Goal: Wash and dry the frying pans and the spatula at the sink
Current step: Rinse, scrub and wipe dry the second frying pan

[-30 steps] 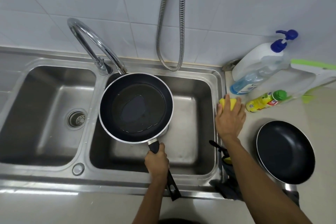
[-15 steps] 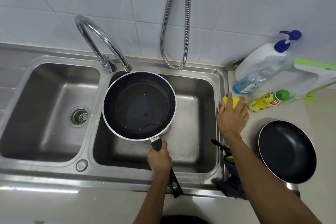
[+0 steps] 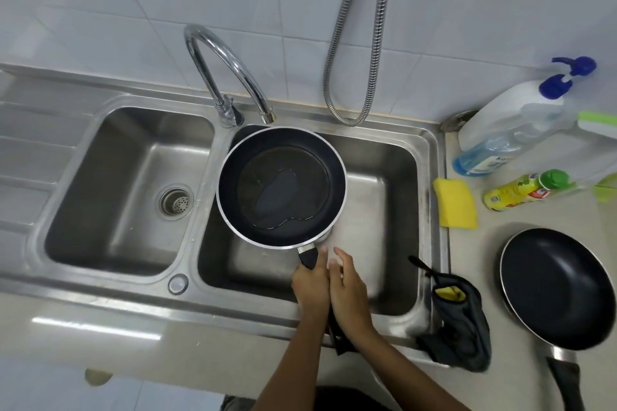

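My left hand point(image 3: 311, 280) is clenched around the black handle of the frying pan point(image 3: 282, 187), holding it over the right basin of the sink point(image 3: 427, 157), just below the tap point(image 3: 230, 77). A shallow pool of water sits in the pan, with a dry patch showing in the middle. My right hand point(image 3: 349, 294) lies right beside the left, fingers loose and spread, grasping nothing; it looks close enough to touch the handle, though I cannot tell if it does.

The handle's long axis runs from the pan straight back toward me, so both hands sit at the near end and the bowl lies away from them. The yellow sponge point(image 3: 455, 203) rests on the tabletop to the right of the sink, well apart from my hands, and the right hand is the nearer one to fetch it. The second frying pan point(image 3: 557, 287) waits on the tabletop further right, handle toward me. The spatula point(image 3: 422, 265) pokes out beside a dark cloth point(image 3: 464, 334) on the sink's right edge.

Behind the sponge lie a clear bottle with a blue pump point(image 3: 510, 130), its label starting "Ka", and a small yellow bottle with a green cap point(image 3: 527, 190) whose print is too small to read.
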`<state>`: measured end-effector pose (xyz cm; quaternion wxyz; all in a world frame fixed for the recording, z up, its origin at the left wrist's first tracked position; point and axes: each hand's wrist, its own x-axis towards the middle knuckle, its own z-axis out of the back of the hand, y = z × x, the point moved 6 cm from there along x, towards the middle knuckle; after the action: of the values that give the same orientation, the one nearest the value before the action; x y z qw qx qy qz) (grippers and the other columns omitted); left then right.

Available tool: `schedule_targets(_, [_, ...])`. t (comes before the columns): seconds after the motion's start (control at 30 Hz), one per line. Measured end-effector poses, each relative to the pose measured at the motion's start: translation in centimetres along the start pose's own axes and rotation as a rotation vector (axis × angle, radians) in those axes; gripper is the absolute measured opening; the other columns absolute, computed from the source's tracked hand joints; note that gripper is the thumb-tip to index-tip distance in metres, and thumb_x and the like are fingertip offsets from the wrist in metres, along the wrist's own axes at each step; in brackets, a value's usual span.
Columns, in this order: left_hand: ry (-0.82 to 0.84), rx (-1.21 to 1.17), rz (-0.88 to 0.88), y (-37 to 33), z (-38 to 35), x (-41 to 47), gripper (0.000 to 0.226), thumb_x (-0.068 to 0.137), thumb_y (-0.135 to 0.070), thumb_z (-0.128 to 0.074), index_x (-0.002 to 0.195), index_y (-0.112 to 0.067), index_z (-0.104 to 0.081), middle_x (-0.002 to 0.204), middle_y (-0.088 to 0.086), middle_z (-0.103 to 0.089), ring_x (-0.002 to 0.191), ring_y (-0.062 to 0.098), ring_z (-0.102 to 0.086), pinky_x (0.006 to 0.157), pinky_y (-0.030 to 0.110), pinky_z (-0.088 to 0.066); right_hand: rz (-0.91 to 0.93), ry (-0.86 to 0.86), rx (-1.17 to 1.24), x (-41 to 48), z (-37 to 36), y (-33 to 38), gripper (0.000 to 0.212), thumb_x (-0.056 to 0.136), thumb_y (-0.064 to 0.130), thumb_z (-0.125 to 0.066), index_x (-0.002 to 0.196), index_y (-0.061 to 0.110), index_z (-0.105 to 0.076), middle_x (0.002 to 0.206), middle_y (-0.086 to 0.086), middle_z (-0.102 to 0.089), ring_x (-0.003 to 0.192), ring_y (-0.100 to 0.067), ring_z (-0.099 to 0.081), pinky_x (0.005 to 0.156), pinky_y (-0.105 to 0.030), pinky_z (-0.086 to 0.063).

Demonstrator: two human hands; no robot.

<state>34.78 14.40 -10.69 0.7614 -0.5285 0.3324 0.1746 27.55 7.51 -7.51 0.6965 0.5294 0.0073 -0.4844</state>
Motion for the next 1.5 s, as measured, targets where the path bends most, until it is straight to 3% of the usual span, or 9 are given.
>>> schedule_targets(0.17, [0.012,-0.001,-0.009,-0.3,0.0,-0.1,0.049,0.094,-0.050,-0.065,0.069,-0.008,-0.067,0.066,0.004,-0.072,0.063,0.017,-0.067,0.061,0.028,-0.047,-0.147,0.083,0.017,0.2,-0.5,-1.0,0.043,0.108,0.048,-0.027,0.103,0.022,-0.061,0.097,0.003,-0.069,0.091,-0.014,-0.065,0.081,-0.028,-0.045])
schedule_targets(0.33, [0.145,-0.007,0.039,-0.5,0.1,0.2,0.049,0.098,-0.052,-0.056,0.074,-0.011,-0.066,0.071,0.002,-0.071,0.069,0.012,-0.067,0.058,0.019,-0.049,-0.095,0.048,0.013,0.0,-1.6,-0.1,0.032,0.107,0.050,-0.030,0.114,0.037,-0.058,0.100,0.015,-0.067,0.095,-0.009,-0.065,0.088,-0.027,-0.052])
schedule_targets(0.47, [0.247,0.064,0.118,-0.4,0.5,1.1,0.058,0.095,-0.061,-0.056,0.093,-0.005,-0.072,0.092,0.010,-0.076,0.089,0.023,-0.072,0.081,0.036,-0.059,-0.043,0.071,-0.002,-0.2,-1.7,0.8,0.033,0.108,0.045,-0.031,0.115,0.028,-0.058,0.101,0.007,-0.068,0.094,-0.008,-0.064,0.085,-0.028,-0.052])
schedule_targets(0.77, [0.391,-0.032,0.206,-0.7,0.6,-1.9,0.067,0.090,-0.067,-0.057,0.106,-0.004,-0.072,0.081,0.005,-0.076,0.078,0.019,-0.073,0.065,0.028,-0.055,0.078,-0.069,-0.280,-2.8,0.1,2.7,0.027,0.107,0.051,-0.023,0.109,0.036,-0.046,0.095,0.003,-0.070,0.084,-0.018,-0.066,0.081,-0.039,-0.056])
schedule_targets(1.0, [0.716,-0.194,0.312,-1.6,-1.8,-5.9,0.069,0.094,-0.069,-0.047,0.113,-0.008,-0.072,0.121,0.005,-0.075,0.116,0.022,-0.068,0.104,0.037,-0.050,0.297,-0.117,-0.675,-6.5,3.5,5.7,0.033,0.106,0.033,-0.033,0.137,0.024,-0.038,0.118,-0.005,-0.067,0.100,-0.029,-0.068,0.085,-0.042,-0.054])
schedule_targets(1.1, [0.804,-0.244,0.334,-2.3,-2.1,-7.4,0.079,0.092,-0.073,-0.048,0.126,-0.004,-0.066,0.128,0.011,-0.071,0.121,0.025,-0.066,0.105,0.038,-0.047,0.292,-0.088,-0.739,-7.9,4.3,6.9,0.037,0.107,0.033,-0.034,0.143,0.026,-0.031,0.124,-0.006,-0.060,0.103,-0.031,-0.067,0.087,-0.043,-0.055])
schedule_targets(1.2, [0.832,-0.265,0.325,-2.6,-2.4,-8.1,0.076,0.089,-0.077,-0.046,0.107,-0.009,-0.075,0.128,0.013,-0.070,0.114,0.026,-0.068,0.099,0.036,-0.048,0.249,-0.088,-0.700,-8.4,5.0,7.5,0.036,0.108,0.033,-0.033,0.143,0.028,-0.026,0.124,-0.010,-0.059,0.102,-0.034,-0.066,0.085,-0.045,-0.053])
schedule_targets(1.37, [0.894,-0.074,0.218,-2.4,-2.4,-8.7,0.060,0.097,-0.067,-0.040,0.097,-0.021,-0.080,0.104,0.004,-0.078,0.101,0.015,-0.072,0.088,0.030,-0.055,0.125,-0.044,-0.504,-6.7,6.0,5.7,0.035,0.108,0.038,-0.027,0.142,0.035,-0.035,0.116,-0.006,-0.066,0.103,-0.029,-0.065,0.086,-0.045,-0.053])
schedule_targets(1.5, [0.925,0.552,-0.091,-5.1,1.0,-6.7,0.069,0.098,-0.068,-0.038,0.103,-0.010,-0.075,0.103,0.007,-0.078,0.100,0.025,-0.075,0.096,0.042,-0.057,0.087,-0.029,-0.456,-6.3,6.4,3.1,0.038,0.108,0.037,-0.033,0.143,0.030,-0.047,0.123,-0.005,-0.070,0.110,-0.034,-0.064,0.086,-0.039,-0.048])
